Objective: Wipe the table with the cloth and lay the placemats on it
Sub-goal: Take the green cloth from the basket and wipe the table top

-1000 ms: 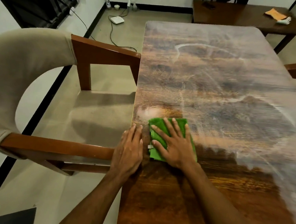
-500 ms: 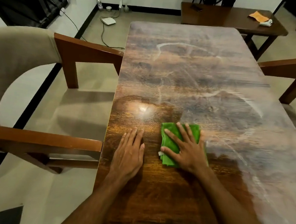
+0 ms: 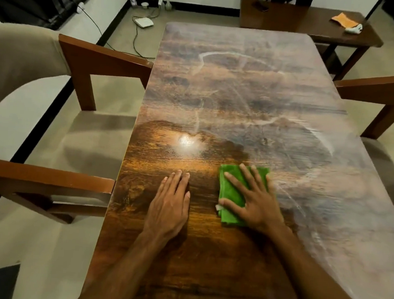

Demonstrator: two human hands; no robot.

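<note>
Here my right hand (image 3: 255, 200) lies flat on the cloth (image 3: 231, 192), fingers spread and straight. It presses rather than grips, so that the whole folded pad bears on the table (image 3: 242, 94). The cloth sits about midway between the left and right edges, in the near half, just at the border where the dark, shiny wood stops and the pale haze begins. I judge the next stroke must go from there toward the right edge and the far end, which are both filmed over. My left hand (image 3: 169, 203) rests open, palm down on bare wood near the cloth, toward the left edge, holding nothing; I take it as a brace while I lean. A chair (image 3: 104, 56) stands against the left edge. No placemats lie on the table, so that part is not yet begun, and by my reckoning most of the wiping is left to do.
</note>
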